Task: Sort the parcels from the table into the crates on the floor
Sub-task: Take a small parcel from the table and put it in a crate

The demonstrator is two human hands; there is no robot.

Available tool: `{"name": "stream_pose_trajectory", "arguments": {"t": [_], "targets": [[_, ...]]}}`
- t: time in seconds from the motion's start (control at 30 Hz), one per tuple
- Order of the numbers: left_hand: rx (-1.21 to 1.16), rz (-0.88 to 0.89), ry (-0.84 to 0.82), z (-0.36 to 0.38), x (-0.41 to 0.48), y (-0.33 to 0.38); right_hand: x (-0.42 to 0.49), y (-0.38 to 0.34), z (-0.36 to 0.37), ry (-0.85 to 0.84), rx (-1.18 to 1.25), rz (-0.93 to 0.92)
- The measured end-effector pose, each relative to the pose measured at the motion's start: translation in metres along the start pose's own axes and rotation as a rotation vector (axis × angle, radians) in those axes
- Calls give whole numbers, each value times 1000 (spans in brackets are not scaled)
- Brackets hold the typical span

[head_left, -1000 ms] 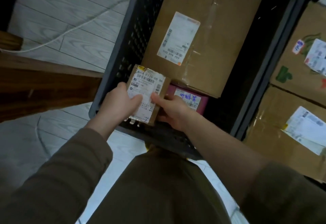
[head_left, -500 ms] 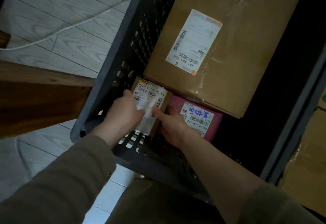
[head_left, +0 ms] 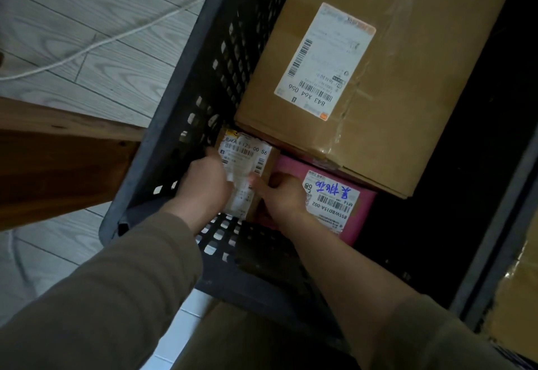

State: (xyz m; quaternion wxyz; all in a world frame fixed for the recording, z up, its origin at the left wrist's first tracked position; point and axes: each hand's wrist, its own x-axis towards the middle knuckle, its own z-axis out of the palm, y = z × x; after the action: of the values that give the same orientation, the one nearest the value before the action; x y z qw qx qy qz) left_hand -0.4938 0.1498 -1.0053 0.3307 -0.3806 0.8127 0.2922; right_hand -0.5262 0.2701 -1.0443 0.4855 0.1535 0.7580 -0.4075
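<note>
Holding the small parcel [head_left: 247, 151] from both sides, I have it low in the crate [head_left: 203, 78], in the near corner against the perforated wall. From the head view, the only one there is, my left hand [head_left: 203, 186] wraps the parcel's nine o'clock edge with the fingers curled over it. My right hand [head_left: 286, 198] grips the three o'clock edge, thumb laid on the top face and the other fingers tucked down between it and the pink parcel [head_left: 364, 218]. Whether its underside already rests on the crate bottom I cannot tell, because my hands cover the lower part.

I judge it light and stiff: a little cardboard box, easy to carry in a pinch, with firm edges that will not give. The paper label looks crinkled and perhaps loose, so I would hold it by the cardboard sides, since the label could slip or tear. Nothing on it says fragile, though I cannot know the contents.

It is brown cardboard, nearly covered by a white label with barcodes and printed numbers, with a bit of yellow at its far corner. At one o'clock from it lies the big box [head_left: 422, 93], brown and taped, with its own white label. That box's near edge overlaps the pink parcel, which lies just beside mine at three o'clock.
</note>
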Motion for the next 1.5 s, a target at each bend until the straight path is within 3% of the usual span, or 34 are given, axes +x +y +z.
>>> {"name": "stream_pose_trajectory", "arguments": {"t": [0.3,0.43,0.5,0.57,0.63,0.73,0.83,1.0,1.17,1.5], "targets": [[-61,29,-93,17,18,-11,32,7,14,38,-321,-4],[132,83,-100,23,16,-11,29,4,8,53,-451,-47],[231,134,-137,26,13,-8,19,3,4,131,-622,-233],[307,146,-203,26,12,-7,11,7,2,218,-767,-577],[352,135,-255,26,14,-8,11,15,2,188,-953,-743],[328,85,-301,25,18,-11,7,17,3,-15,-1089,-597],[337,67,-340,26,21,-7,8,17,3,-10,-1134,-529],[384,70,-341,27,20,-6,13,18,3,-12,-1145,-527],[326,56,-267,23,9,5,14,13,-2,-71,-861,-564],[-259,-83,-81,-28,-85,45,-82,-30,-81,-61,-464,-240]]}}
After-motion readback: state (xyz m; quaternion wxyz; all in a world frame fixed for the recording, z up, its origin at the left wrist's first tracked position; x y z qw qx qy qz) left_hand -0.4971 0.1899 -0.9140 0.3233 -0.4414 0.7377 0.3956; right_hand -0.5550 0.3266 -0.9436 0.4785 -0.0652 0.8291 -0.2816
